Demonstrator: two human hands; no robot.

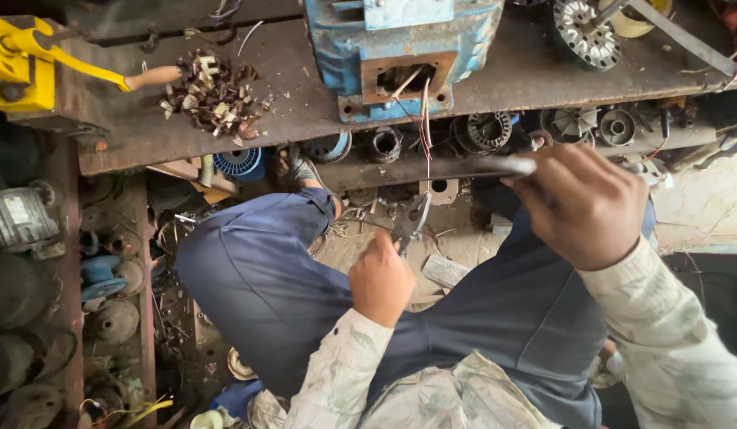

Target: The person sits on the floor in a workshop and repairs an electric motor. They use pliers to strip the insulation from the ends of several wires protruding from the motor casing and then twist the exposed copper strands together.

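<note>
My right hand (584, 208) grasps a metal rod (511, 165) right of centre near the bench edge (225, 151), my left hand (382, 280) clenching pliers (410, 226) mid-frame.
</note>
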